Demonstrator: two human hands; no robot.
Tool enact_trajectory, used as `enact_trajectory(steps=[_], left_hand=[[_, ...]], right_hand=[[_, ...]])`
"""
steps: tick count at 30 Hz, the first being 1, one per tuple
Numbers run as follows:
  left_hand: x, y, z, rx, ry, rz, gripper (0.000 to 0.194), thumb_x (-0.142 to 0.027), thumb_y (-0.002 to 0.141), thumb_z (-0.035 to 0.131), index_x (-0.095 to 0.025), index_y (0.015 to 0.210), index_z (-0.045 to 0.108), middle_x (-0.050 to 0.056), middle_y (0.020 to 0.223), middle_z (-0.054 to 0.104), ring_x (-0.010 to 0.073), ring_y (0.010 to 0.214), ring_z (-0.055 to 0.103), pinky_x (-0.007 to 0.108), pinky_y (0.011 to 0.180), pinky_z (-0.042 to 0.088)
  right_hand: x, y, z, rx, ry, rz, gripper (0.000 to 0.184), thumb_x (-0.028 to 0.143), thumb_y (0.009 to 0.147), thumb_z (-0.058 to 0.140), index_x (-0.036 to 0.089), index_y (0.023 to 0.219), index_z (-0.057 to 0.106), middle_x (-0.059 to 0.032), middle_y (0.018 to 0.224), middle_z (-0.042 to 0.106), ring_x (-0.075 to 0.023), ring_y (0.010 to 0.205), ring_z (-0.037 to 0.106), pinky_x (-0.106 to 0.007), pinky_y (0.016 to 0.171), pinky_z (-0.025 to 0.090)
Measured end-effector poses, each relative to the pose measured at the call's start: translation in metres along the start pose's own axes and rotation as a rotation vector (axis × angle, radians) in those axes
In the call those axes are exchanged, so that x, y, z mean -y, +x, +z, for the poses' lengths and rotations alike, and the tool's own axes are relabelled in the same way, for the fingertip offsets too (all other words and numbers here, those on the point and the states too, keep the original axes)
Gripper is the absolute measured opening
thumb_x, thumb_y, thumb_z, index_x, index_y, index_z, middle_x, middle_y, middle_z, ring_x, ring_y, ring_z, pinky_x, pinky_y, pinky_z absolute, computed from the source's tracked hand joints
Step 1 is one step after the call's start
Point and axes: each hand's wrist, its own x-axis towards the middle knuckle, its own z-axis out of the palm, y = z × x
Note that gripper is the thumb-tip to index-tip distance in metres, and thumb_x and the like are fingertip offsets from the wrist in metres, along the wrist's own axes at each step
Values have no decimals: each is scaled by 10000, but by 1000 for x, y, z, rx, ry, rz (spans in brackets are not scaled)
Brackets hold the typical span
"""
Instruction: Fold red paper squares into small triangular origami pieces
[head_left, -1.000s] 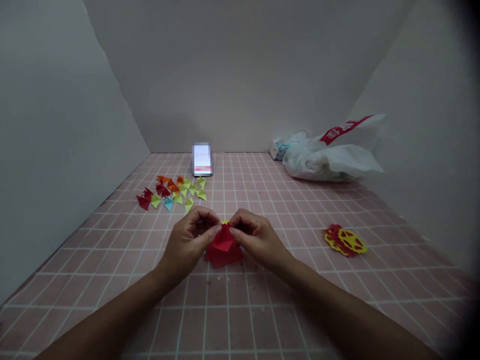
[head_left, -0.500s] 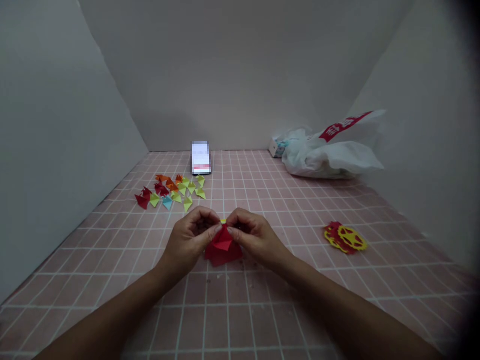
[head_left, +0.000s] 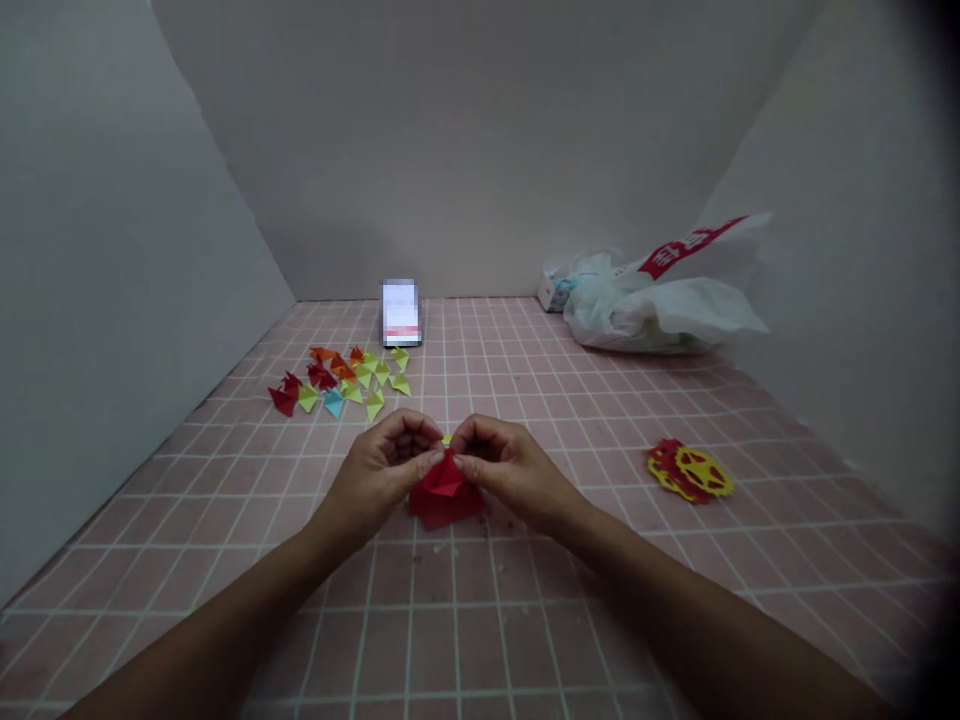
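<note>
A folded red paper piece (head_left: 444,492) stands on the pink tiled surface (head_left: 480,600) in the middle of the view. My left hand (head_left: 382,472) pinches its top from the left with thumb and fingertips. From the right, my right hand (head_left: 501,468) pinches the same tip. Both hands have their fingers curled and closed on the paper. A bit of yellow paper (head_left: 447,439) peeks out just behind the fingers.
Several small folded paper triangles (head_left: 341,380) in red, orange, yellow-green and blue lie at the back left. A phone (head_left: 400,313) leans against the back wall. A white plastic bag (head_left: 660,305) lies back right. A red and yellow paper cut-out (head_left: 690,471) lies at right.
Both hands stay pinched on the red paper's tip, fingers shifting only slightly. The view has tilted a little, so everything sits slightly higher in the picture.
</note>
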Motion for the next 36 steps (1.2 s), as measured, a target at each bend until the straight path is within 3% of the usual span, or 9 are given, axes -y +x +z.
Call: enact_trajectory(steps=[8, 25, 31, 36], left_hand=[[-7, 2, -4, 116, 70, -60, 151, -265, 766, 727, -170, 812, 619, -13, 773, 604, 103, 678, 567, 225, 633, 476], [-5, 1, -5, 187, 161, -122, 149, -206, 764, 690, -179, 863, 582, -20, 769, 601, 118, 700, 555, 246, 640, 436], [-2, 3, -6, 140, 87, -156, 177, -221, 750, 718, -173, 843, 575, -36, 751, 585, 97, 669, 538, 218, 613, 418], [1, 5, -6, 62, 20, -104, 194, -248, 748, 739, -167, 826, 582, -36, 781, 587, 90, 705, 549, 208, 643, 432]], right_hand=[[-1, -1, -1, 32, 12, 41, 109, 243, 725, 684, 183, 771, 605, 38, 687, 550, -97, 605, 480, -237, 578, 359], [-1, 1, -2, 80, 25, 128, 90, 256, 771, 647, 168, 761, 630, 31, 646, 573, -87, 545, 493, -224, 526, 384], [0, 1, -2, 78, 34, 126, 174, 336, 817, 638, 164, 799, 616, 35, 657, 544, -85, 557, 476, -228, 538, 372], [1, 1, -2, 44, 31, 107, 180, 333, 787, 678, 166, 814, 616, 24, 708, 569, -92, 599, 490, -234, 569, 389]])
